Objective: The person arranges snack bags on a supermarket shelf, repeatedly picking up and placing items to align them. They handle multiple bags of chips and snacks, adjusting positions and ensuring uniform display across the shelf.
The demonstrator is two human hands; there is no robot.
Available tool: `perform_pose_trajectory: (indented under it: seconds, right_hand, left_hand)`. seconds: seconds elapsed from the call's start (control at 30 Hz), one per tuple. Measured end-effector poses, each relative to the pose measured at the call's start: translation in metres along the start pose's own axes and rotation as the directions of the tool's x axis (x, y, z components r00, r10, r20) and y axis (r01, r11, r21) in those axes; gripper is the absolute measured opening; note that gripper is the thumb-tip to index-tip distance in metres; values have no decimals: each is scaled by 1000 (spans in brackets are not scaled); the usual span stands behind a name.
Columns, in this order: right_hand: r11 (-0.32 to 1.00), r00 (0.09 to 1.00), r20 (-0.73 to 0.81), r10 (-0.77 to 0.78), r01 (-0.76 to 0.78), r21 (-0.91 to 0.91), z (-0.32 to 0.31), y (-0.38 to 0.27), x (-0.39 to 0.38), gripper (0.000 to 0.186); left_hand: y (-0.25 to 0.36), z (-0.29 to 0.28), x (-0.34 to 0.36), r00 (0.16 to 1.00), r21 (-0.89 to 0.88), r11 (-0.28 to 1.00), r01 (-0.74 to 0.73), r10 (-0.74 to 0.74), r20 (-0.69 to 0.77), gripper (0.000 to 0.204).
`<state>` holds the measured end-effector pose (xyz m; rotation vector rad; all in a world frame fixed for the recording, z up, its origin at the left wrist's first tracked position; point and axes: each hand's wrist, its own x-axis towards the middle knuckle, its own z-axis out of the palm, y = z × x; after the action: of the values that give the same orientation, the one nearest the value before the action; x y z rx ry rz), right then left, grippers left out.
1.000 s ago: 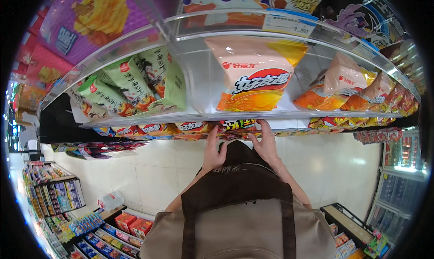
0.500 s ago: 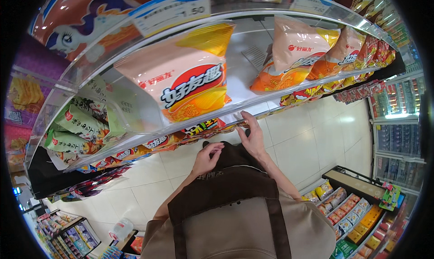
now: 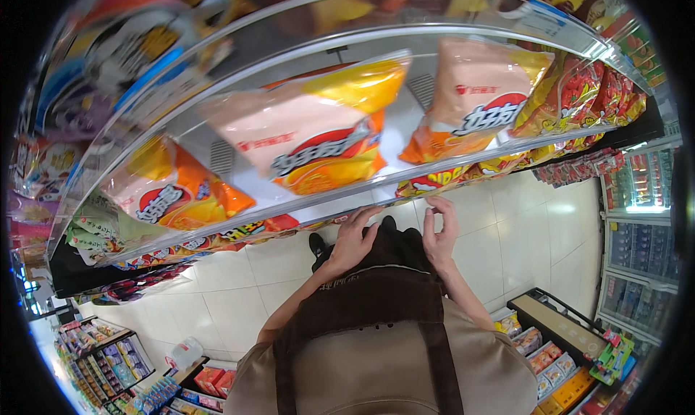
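My left hand [image 3: 355, 237] reaches to the front edge of a shelf [image 3: 376, 179], fingers stretched out and thumb apart. Whether its fingertips touch the edge I cannot tell. Just right of it, my right hand [image 3: 441, 232] hovers below the shelf edge, fingers loosely bent, thumb apart, nothing in it. On the shelf, behind a clear plastic lip, a pink-and-orange chip bag [image 3: 318, 136] leans in the middle. Another such chip bag [image 3: 481, 100] stands to its right and a third chip bag [image 3: 174, 190] tilts at the left.
Red-and-yellow snack bags [image 3: 579, 100] fill the shelf's right end; green snack packs [image 3: 98, 230] sit at its left end. A lower row of snack bags [image 3: 441, 179] shows under the edge. Behind me stand low display racks [image 3: 539, 342], and a glass-fronted cabinet [image 3: 641, 241] is at the right.
The view has shifted right along the shelf, so the bags appear farther left. My left hand has come forward to the shelf edge. My right hand has drawn back from it.
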<state>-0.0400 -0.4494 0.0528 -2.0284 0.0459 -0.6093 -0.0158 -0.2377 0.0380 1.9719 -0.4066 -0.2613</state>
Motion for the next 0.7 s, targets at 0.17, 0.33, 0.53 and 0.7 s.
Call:
perform_pose_trajectory:
  seconds: [0.17, 0.33, 0.53, 0.7]
  right_hand:
    - [994, 998, 14, 60, -59, -88, -37, 23, 30, 44]
    - [997, 995, 67, 76, -73, -34, -43, 42, 38, 60]
    - [987, 983, 103, 152, -145, -73, -34, 59, 37, 72]
    - [988, 984, 101, 143, -136, -79, -23, 55, 32, 70]
  left_hand:
    - [23, 40, 37, 991, 94, 994, -60, 71, -112, 58]
    - [23, 65, 60, 991, 188, 982, 32, -7, -133, 66]
    - [15, 74, 72, 994, 182, 982, 55, -36, -107, 58]
    - [6, 65, 71, 992, 110, 991, 74, -62, -110, 51]
